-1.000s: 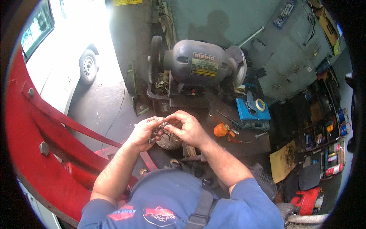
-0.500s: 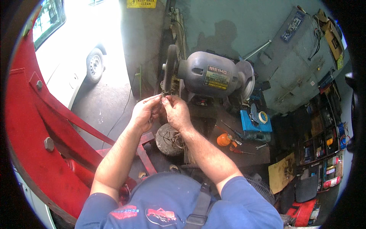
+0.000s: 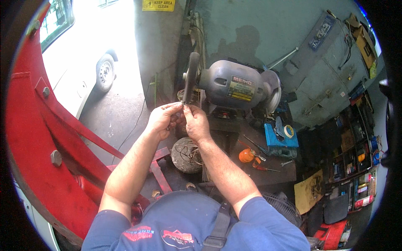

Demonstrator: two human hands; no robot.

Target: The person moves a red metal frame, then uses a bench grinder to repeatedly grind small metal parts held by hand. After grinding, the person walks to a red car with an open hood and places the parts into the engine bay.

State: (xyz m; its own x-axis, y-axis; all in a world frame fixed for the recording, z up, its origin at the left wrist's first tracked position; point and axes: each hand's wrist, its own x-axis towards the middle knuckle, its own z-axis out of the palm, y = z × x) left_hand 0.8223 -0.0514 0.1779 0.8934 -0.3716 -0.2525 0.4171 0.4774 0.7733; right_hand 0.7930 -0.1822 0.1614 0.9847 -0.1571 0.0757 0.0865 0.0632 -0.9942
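Observation:
Both hands meet at the lower front of the grinding wheel (image 3: pixel 191 77) on a grey bench grinder (image 3: pixel 220 81). My left hand (image 3: pixel 160 120) is closed, with thumb and forefinger pinched together and the other fingers curled. Beside it my right hand (image 3: pixel 197 124) is closed as well, its thumb pressed to the forefinger. Between the fingertips is a small dark piece (image 3: pixel 183 103), mostly covered, too small to name. The fingertips are right by the wheel's rim; whether the piece touches the wheel cannot be made out.
A round grey weight with wires (image 3: pixel 186 155) stands below my hands. On the bench to the right are an orange bottle (image 3: pixel 246 155), a screwdriver (image 3: pixel 268 168), a wrench (image 3: pixel 287 163) and a blue case (image 3: pixel 280 138) with a tape roll. A red steel frame (image 3: pixel 50 146) rises at left.
My hands have moved slightly up toward the wheel, and the small piece shows less between the fingertips. The view has shifted a little.

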